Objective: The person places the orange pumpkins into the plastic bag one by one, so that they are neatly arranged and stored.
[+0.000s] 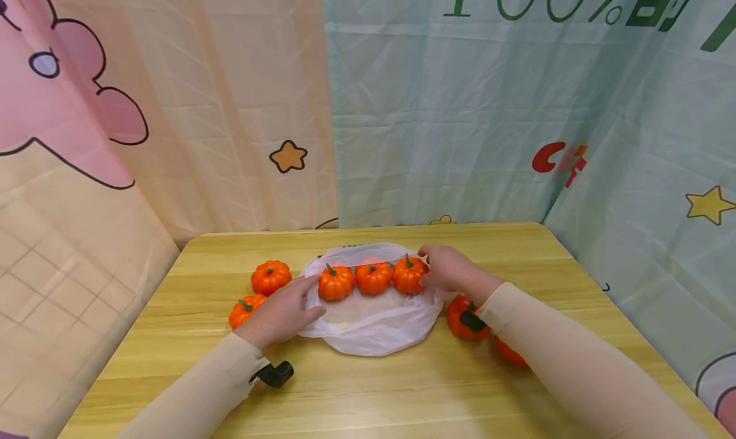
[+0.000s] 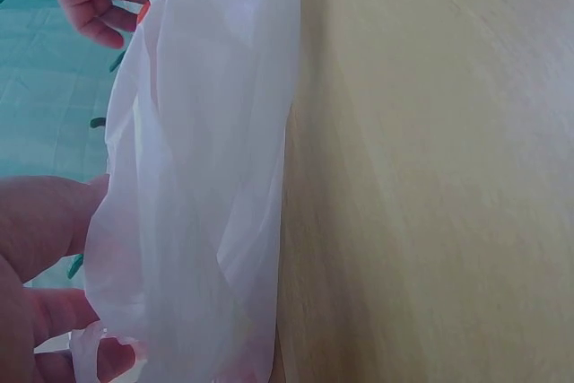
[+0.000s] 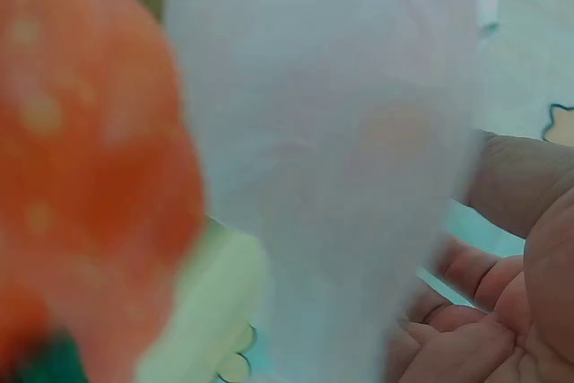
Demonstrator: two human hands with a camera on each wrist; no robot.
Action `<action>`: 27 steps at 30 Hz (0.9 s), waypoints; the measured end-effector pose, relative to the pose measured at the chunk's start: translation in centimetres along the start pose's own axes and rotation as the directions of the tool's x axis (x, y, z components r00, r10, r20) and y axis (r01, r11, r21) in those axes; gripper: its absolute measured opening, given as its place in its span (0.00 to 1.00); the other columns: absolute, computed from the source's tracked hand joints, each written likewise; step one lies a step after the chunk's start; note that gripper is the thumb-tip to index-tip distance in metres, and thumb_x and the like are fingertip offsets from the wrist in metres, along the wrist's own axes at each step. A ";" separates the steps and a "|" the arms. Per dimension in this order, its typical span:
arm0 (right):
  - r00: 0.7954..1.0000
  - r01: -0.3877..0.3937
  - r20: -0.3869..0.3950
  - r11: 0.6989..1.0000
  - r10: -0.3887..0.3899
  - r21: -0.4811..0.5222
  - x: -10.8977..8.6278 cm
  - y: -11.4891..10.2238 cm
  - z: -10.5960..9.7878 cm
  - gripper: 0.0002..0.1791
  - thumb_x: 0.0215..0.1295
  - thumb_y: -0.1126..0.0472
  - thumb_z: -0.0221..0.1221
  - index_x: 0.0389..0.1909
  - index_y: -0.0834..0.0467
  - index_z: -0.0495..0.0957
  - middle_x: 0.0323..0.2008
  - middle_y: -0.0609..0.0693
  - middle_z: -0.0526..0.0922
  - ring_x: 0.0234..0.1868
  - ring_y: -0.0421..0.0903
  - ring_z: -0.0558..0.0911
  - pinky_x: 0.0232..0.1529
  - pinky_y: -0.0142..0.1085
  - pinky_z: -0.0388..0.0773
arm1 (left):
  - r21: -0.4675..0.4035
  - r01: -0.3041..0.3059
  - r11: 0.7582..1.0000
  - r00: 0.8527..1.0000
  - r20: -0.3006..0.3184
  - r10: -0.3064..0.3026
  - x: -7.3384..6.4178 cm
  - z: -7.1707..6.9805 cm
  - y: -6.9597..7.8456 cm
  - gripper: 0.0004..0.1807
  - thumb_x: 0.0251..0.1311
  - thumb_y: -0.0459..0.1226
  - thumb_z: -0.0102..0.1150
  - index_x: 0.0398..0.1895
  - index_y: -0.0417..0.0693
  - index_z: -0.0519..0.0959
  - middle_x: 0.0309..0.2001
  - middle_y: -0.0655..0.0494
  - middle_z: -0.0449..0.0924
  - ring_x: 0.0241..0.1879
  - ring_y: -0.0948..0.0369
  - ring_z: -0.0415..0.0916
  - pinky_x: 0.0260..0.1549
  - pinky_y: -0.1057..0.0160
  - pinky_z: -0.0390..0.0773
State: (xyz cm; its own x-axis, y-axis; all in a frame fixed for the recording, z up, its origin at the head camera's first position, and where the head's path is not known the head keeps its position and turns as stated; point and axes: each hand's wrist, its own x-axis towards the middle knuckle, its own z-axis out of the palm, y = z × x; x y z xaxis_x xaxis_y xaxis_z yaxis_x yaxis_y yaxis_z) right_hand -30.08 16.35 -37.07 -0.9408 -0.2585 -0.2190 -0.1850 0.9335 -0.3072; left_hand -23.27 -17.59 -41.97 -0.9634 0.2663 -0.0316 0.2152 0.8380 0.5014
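Observation:
Three small orange pumpkins stand in a row in the opened white plastic bag point(image 1: 374, 337): a left pumpkin point(image 1: 336, 284), a middle pumpkin point(image 1: 374, 278) and a right pumpkin point(image 1: 409, 275). My right hand point(image 1: 451, 269) holds the right pumpkin at its right side between thumb and fingers. At the bag's left rim my left hand point(image 1: 286, 310) rests with thumb and fingers spread, fingertips close to the left pumpkin. Seen from the left wrist, the bag's side point(image 2: 206, 132) covers some fingertips. In the right wrist view, the bag also hides the right fingertips.
Left of the bag sit a pumpkin point(image 1: 271, 277) and a nearer pumpkin point(image 1: 244, 311), partly behind the left hand. Two more lie to the right: a pumpkin point(image 1: 462, 314) and another point(image 1: 510, 354) partly under the right sleeve. Printed curtains point(image 1: 437, 138) stand behind the wooden table point(image 1: 368, 400).

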 end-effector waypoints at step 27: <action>0.989 0.101 -0.127 0.976 -0.077 0.191 -5.4 4.8 -5.3 0.35 0.73 0.58 0.65 0.76 0.63 0.66 0.70 0.68 0.74 0.66 0.65 0.79 0.61 0.56 0.84 | -0.006 -0.007 1.000 1.000 0.008 0.007 -0.2 -0.2 0.1 0.42 0.69 0.47 0.67 0.81 0.44 0.63 0.77 0.41 0.68 0.78 0.40 0.64 0.75 0.38 0.67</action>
State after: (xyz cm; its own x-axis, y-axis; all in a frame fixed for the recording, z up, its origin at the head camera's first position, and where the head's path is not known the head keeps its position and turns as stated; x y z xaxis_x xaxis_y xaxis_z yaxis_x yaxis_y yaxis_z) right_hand -27.37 23.53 -32.50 -0.9522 -0.2960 -0.0754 -0.2209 0.8378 -0.4993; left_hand -23.06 -17.65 -41.78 -0.9605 0.2759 -0.0349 0.2210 0.8334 0.5066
